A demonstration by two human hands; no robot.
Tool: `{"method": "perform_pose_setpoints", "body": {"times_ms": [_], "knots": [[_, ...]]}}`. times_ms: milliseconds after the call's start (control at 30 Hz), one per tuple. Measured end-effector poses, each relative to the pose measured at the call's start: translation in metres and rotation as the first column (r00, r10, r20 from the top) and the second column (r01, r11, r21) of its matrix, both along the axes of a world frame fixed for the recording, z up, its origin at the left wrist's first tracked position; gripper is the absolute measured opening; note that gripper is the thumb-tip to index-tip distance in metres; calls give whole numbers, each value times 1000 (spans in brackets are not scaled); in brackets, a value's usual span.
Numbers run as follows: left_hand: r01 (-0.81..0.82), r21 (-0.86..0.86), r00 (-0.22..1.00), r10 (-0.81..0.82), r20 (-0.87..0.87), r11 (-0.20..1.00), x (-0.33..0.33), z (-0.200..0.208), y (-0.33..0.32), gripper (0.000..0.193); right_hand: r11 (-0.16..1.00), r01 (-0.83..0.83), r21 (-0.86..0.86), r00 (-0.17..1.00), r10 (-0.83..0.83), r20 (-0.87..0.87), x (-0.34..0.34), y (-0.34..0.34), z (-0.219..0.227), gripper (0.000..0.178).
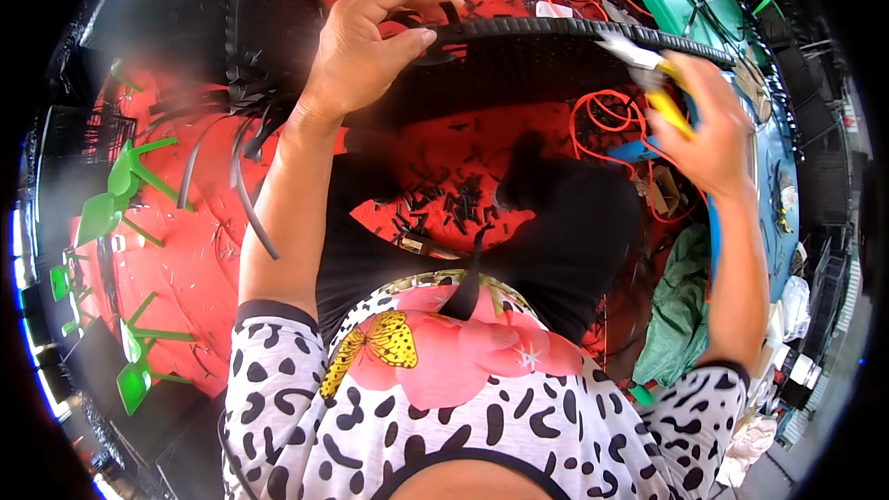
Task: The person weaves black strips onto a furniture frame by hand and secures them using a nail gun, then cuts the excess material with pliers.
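Observation:
Before me stands a dark woven piece with a ribbed black rim (565, 28). At the left end of that rim is my left hand (366, 46), its thumb and forefinger curled around a loose black strip (451, 14). My right hand (708, 125), smeared by motion, grips yellow-handled shears (669, 97) over the rim's right part. Their pale blades point left, close to the rim; whether they touch it I cannot tell. Long black strips (250, 190) hang down to the left of my left forearm.
Black offcuts (454, 204) litter the red floor (194, 287) between my legs. Green chairs (120, 190) stand at the left. An orange hose (593, 120) coils on the right, above a dark green cloth (676, 315). A large black woven item (231, 18) rises at the far left.

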State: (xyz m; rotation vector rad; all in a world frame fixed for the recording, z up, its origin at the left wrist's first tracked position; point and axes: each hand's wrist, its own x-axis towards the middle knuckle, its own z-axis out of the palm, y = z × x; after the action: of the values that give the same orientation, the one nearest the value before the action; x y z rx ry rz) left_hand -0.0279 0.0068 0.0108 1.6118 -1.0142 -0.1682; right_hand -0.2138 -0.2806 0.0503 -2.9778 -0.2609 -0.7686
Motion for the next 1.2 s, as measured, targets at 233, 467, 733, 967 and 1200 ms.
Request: {"method": "perform_pose_setpoints", "body": {"times_ms": [233, 467, 733, 967, 1200], "knots": [[20, -33, 999, -19, 47, 999, -8, -4, -5, 40, 982, -155, -110, 985, 146, -87, 66, 50, -2, 46], [-13, -13, 981, 15, 192, 1000, -11, -6, -2, 40, 928, -261, -266, 963, 232, -138, 82, 62, 8, 41], [54, -394, 966, -147, -212, 918, -1, -17, -3, 35, 995, -99, 14, 995, 99, -14, 55, 22, -21, 42], [-34, -446, 946, -115, -303, 894, 6, -14, -13, 29, 579, 808, -113, 573, -816, -83, -194, -192, -71, 59], [-65, -450, 956, -74, -285, 891, 10, -12, -17, 26, 384, 904, -189, 410, -904, 124, -276, -247, -80, 59]]}}
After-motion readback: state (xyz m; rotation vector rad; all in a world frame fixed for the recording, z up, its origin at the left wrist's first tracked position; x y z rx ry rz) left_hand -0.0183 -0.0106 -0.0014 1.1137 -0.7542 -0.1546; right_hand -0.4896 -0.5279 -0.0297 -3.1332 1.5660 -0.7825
